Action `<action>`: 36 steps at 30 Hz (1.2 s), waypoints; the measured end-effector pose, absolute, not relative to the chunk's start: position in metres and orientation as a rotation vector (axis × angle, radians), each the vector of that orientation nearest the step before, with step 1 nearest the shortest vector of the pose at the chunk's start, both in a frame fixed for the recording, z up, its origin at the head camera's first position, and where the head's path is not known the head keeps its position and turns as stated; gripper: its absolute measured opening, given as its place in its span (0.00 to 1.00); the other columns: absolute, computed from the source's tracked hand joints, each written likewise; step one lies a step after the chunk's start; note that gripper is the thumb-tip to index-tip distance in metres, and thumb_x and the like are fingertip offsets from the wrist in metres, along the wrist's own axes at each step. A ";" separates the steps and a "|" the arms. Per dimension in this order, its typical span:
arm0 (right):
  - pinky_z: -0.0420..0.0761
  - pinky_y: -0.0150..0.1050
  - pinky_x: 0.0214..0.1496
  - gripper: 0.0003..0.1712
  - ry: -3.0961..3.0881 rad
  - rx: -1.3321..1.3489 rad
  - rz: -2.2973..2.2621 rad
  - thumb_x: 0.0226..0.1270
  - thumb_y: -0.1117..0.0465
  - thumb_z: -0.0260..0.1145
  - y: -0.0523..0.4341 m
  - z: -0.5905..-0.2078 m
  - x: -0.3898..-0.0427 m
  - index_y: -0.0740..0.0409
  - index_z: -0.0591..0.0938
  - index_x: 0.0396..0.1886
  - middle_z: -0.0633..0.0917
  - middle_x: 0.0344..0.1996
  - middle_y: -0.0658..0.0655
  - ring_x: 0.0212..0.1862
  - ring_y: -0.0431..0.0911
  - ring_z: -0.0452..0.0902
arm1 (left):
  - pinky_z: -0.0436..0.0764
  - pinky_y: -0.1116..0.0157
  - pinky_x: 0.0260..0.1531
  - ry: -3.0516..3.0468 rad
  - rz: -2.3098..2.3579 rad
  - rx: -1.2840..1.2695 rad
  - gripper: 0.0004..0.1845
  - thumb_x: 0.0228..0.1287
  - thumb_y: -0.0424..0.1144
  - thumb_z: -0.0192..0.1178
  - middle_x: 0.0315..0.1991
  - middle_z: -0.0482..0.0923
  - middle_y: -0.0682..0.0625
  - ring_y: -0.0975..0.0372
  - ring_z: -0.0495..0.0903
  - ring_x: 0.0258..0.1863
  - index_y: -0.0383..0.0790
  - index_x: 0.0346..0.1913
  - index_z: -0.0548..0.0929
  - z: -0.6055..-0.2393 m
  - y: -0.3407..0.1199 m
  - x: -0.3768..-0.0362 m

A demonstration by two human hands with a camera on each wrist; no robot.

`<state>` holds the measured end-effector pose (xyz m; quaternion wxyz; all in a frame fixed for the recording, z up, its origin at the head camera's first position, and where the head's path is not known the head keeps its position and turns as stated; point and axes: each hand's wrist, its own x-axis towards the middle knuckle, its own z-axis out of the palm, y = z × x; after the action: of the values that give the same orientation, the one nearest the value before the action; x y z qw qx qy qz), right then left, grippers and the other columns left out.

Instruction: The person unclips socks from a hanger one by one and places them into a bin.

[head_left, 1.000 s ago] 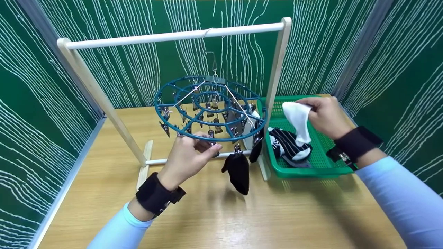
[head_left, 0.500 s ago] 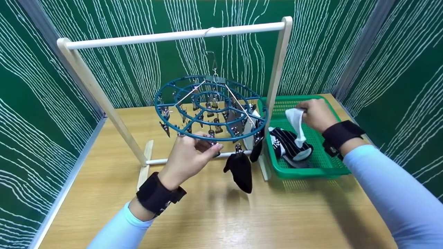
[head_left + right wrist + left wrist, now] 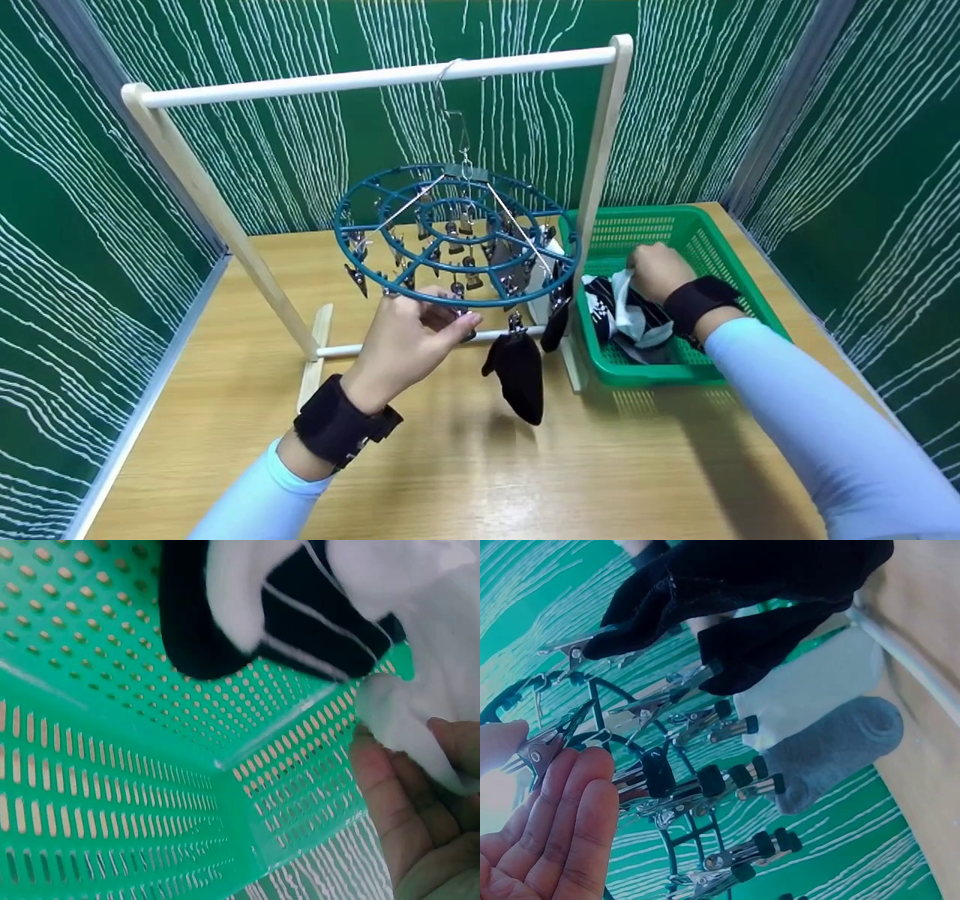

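Note:
My left hand point(image 3: 409, 337) pinches a metal clip point(image 3: 538, 756) at the front rim of a round blue clip hanger point(image 3: 420, 298). In the left wrist view the thumb and fingers press the clip's handles. Down in the green basket point(image 3: 675, 375), my right hand point(image 3: 660, 271) holds a white sock point(image 3: 628, 311) by its edge, pinched between thumb and fingers in the right wrist view. Under it lies a black sock with white stripes point(image 3: 307, 622). A grey sock point(image 3: 646, 354) shows beside it. Right of my left hand hangs a black sock point(image 3: 519, 379).
A wooden rack point(image 3: 375, 81) carries the hanger by a hook. Its right post point(image 3: 602, 135) stands between hanger and basket. A white sock point(image 3: 810, 690) and a grey sock point(image 3: 832, 754) hang from clips, with another black sock point(image 3: 555, 322) at the hanger's right.
My right hand has gone down and slightly left into the basket with the white sock, which now bunches over the striped sock. The left hand stays on its clip.

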<state>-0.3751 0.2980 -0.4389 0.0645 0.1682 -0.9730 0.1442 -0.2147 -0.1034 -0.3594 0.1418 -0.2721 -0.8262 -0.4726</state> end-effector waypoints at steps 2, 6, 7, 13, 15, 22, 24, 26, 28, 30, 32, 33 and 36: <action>0.79 0.48 0.26 0.16 -2.951 0.508 0.401 0.67 0.76 0.57 0.294 -0.443 -0.377 0.65 0.81 0.19 0.84 0.19 0.62 0.23 0.55 0.79 | 0.90 0.67 0.34 -2.390 -1.366 -0.777 0.07 0.70 0.36 0.75 0.32 0.90 0.48 0.64 0.88 0.29 0.35 0.41 0.90 -0.359 -0.104 -0.214; 0.63 0.41 0.24 0.25 -2.992 0.503 0.342 0.70 0.76 0.58 0.287 -0.452 -0.378 0.52 0.66 0.15 0.69 0.12 0.51 0.19 0.46 0.63 | 0.90 0.67 0.34 -2.394 -1.368 -0.769 0.06 0.70 0.36 0.75 0.32 0.90 0.48 0.64 0.88 0.29 0.35 0.40 0.90 -0.359 -0.104 -0.214; 0.63 0.41 0.24 0.25 -3.008 0.498 0.327 0.70 0.76 0.59 0.285 -0.454 -0.378 0.53 0.67 0.15 0.69 0.12 0.51 0.19 0.46 0.63 | 0.90 0.67 0.34 -2.395 -1.370 -0.769 0.06 0.70 0.36 0.75 0.32 0.90 0.48 0.64 0.88 0.29 0.36 0.40 0.90 -0.359 -0.104 -0.214; 0.74 0.46 0.28 0.15 -3.090 0.561 0.253 0.72 0.73 0.64 0.280 -0.462 -0.373 0.64 0.79 0.22 0.83 0.20 0.64 0.22 0.52 0.76 | 0.90 0.67 0.35 -2.403 -1.378 -0.760 0.07 0.70 0.37 0.75 0.32 0.90 0.48 0.64 0.87 0.29 0.36 0.40 0.90 -0.357 -0.105 -0.213; 0.75 0.46 0.29 0.14 -3.092 0.593 0.234 0.73 0.73 0.63 0.281 -0.464 -0.373 0.66 0.80 0.23 0.84 0.21 0.66 0.22 0.53 0.77 | 0.90 0.67 0.35 -2.405 -1.373 -0.758 0.07 0.70 0.37 0.75 0.32 0.90 0.48 0.64 0.87 0.29 0.36 0.40 0.90 -0.357 -0.105 -0.212; 0.66 0.41 0.28 0.19 -3.152 0.641 0.237 0.71 0.74 0.63 0.282 -0.462 -0.375 0.58 0.74 0.20 0.74 0.15 0.54 0.21 0.46 0.66 | 0.90 0.67 0.35 -2.388 -1.354 -0.766 0.07 0.71 0.37 0.75 0.32 0.91 0.48 0.62 0.88 0.29 0.35 0.41 0.91 -0.358 -0.106 -0.213; 0.61 0.40 0.27 0.24 -3.161 0.640 0.267 0.70 0.73 0.65 0.283 -0.459 -0.374 0.53 0.68 0.17 0.66 0.13 0.49 0.20 0.44 0.60 | 0.90 0.67 0.35 -2.388 -1.351 -0.771 0.07 0.71 0.37 0.75 0.32 0.91 0.48 0.63 0.88 0.29 0.35 0.41 0.91 -0.358 -0.106 -0.213; 0.57 0.38 0.26 0.28 -3.163 0.625 0.305 0.69 0.71 0.67 0.285 -0.456 -0.374 0.49 0.64 0.14 0.60 0.11 0.45 0.19 0.42 0.54 | 0.90 0.67 0.34 -2.387 -1.341 -0.778 0.07 0.71 0.37 0.75 0.32 0.92 0.48 0.63 0.88 0.29 0.35 0.41 0.91 -0.358 -0.106 -0.213; 0.54 0.37 0.25 0.32 -3.160 0.605 0.347 0.69 0.68 0.68 0.287 -0.450 -0.373 0.46 0.61 0.12 0.56 0.11 0.43 0.18 0.40 0.50 | 0.90 0.67 0.34 -2.384 -1.338 -0.781 0.07 0.71 0.37 0.75 0.32 0.91 0.48 0.63 0.88 0.28 0.35 0.41 0.91 -0.358 -0.106 -0.214; 0.51 0.36 0.24 0.32 -3.163 0.578 0.400 0.70 0.68 0.68 0.288 -0.442 -0.371 0.46 0.60 0.12 0.54 0.12 0.43 0.18 0.40 0.46 | 0.89 0.67 0.34 -2.385 -1.333 -0.779 0.07 0.71 0.37 0.75 0.32 0.91 0.48 0.63 0.88 0.28 0.35 0.41 0.91 -0.358 -0.106 -0.214; 0.51 0.37 0.25 0.30 -3.166 0.559 0.446 0.69 0.69 0.67 0.290 -0.433 -0.369 0.49 0.63 0.12 0.56 0.12 0.45 0.19 0.41 0.46 | 0.89 0.67 0.34 -2.388 -1.328 -0.774 0.07 0.70 0.37 0.75 0.31 0.91 0.48 0.63 0.87 0.28 0.35 0.41 0.90 -0.358 -0.107 -0.214; 0.56 0.37 0.25 0.27 -3.160 0.555 0.458 0.69 0.70 0.68 0.291 -0.428 -0.368 0.54 0.68 0.12 0.63 0.12 0.47 0.19 0.41 0.51 | 0.89 0.68 0.34 -2.391 -1.325 -0.771 0.08 0.70 0.37 0.75 0.31 0.91 0.48 0.64 0.87 0.28 0.35 0.41 0.90 -0.358 -0.107 -0.214; 0.83 0.46 0.32 0.08 -3.143 0.559 0.452 0.65 0.73 0.68 0.294 -0.413 -0.366 0.70 0.86 0.25 0.87 0.24 0.65 0.25 0.53 0.79 | 0.89 0.68 0.33 -2.398 -1.317 -0.762 0.08 0.70 0.38 0.75 0.31 0.90 0.48 0.64 0.87 0.28 0.35 0.40 0.90 -0.357 -0.107 -0.214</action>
<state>-0.3658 0.2939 -0.4135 -0.0414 0.1732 -0.9740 0.1400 -0.2143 -0.1073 -0.3575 0.1500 -0.2654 -0.8348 -0.4585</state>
